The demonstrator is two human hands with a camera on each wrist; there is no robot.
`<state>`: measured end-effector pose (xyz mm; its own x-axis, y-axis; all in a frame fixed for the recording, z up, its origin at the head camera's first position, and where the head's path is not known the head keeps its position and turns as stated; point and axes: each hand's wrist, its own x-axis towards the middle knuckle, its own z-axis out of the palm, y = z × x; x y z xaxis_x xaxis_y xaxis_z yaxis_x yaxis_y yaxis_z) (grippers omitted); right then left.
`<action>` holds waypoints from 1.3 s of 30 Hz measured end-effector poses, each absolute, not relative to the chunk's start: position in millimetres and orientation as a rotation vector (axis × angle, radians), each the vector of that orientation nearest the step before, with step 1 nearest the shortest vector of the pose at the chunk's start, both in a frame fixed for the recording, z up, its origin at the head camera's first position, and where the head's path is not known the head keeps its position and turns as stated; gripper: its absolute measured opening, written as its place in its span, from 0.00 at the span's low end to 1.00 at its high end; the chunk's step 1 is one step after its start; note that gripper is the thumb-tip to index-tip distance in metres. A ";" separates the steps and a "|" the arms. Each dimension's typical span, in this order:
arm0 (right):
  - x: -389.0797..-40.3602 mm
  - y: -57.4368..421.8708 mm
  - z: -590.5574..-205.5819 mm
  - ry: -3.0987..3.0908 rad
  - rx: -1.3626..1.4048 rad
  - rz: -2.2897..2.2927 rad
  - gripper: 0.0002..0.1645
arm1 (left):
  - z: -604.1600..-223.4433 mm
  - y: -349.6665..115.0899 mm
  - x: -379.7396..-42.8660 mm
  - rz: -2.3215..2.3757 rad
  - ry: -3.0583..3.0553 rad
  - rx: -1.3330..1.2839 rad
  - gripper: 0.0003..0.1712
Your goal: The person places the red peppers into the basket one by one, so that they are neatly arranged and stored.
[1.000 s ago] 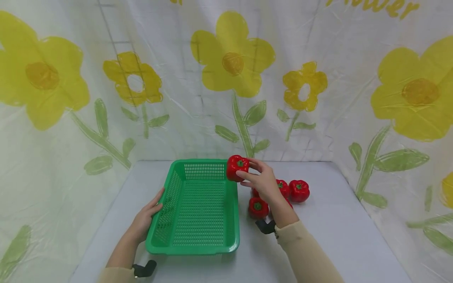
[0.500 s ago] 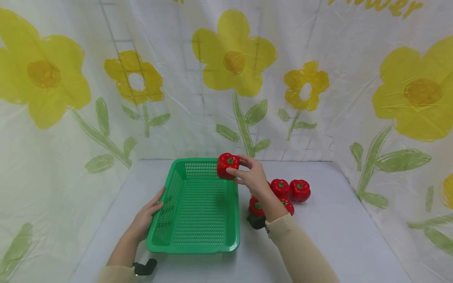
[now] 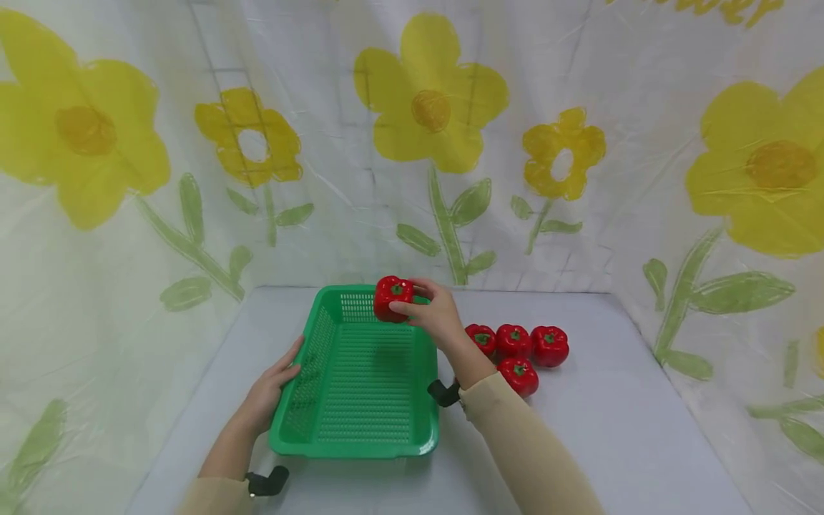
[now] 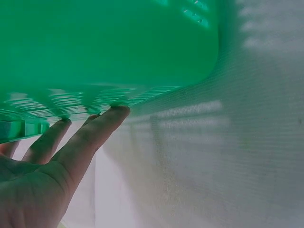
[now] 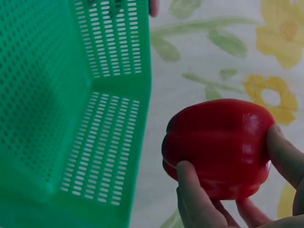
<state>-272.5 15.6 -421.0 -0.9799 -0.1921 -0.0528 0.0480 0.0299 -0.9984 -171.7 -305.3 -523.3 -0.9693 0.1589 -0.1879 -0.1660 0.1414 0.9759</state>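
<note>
My right hand (image 3: 430, 313) grips a red bell pepper (image 3: 393, 298) by its sides and holds it above the far end of the green perforated basket (image 3: 360, 443). In the right wrist view the pepper (image 5: 218, 147) hangs over the basket's corner (image 5: 114, 85), with my fingers (image 5: 194, 199) curled round it. My left hand (image 3: 273, 390) rests with straight fingers against the basket's left wall; the left wrist view shows those fingertips (image 4: 114, 114) touching the green plastic (image 4: 109, 47). The basket holds nothing.
Several more red peppers (image 3: 515, 347) lie in a cluster on the white table (image 3: 611, 429), right of the basket. A flower-printed sheet (image 3: 425, 129) walls in the back and both sides.
My right hand has carried the pepper leftward, from beside the basket's far right rim to over its far end. The left hand has stayed on the basket wall.
</note>
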 end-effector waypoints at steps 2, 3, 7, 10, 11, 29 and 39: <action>-274.9 10.9 -423.4 2.122 -0.169 -2.062 0.40 | -523.2 -304.7 -172.2 1.905 2.171 -0.015 0.31; -275.9 8.6 -424.3 2.119 -0.176 -2.059 0.40 | -523.1 -304.4 -172.1 1.904 2.172 -0.024 0.31; -280.1 0.1 -426.8 2.111 -0.177 -2.060 0.39 | -522.7 -303.7 -172.1 1.898 2.174 -0.031 0.31; -283.2 -5.9 -427.1 2.105 -0.172 -2.052 0.39 | -522.1 -303.2 -172.7 1.899 2.171 -0.023 0.31; -283.9 -8.1 -426.7 2.102 -0.173 -2.049 0.39 | -521.9 -303.1 -172.8 1.900 2.170 -0.022 0.31; -291.3 -53.0 -439.4 2.164 -0.075 -1.977 0.38 | -521.4 -304.6 -170.7 1.908 2.166 -0.028 0.31; -296.4 -63.9 -453.7 2.252 -0.056 -1.893 0.39 | -521.9 -305.0 -172.0 1.926 2.128 -0.031 0.32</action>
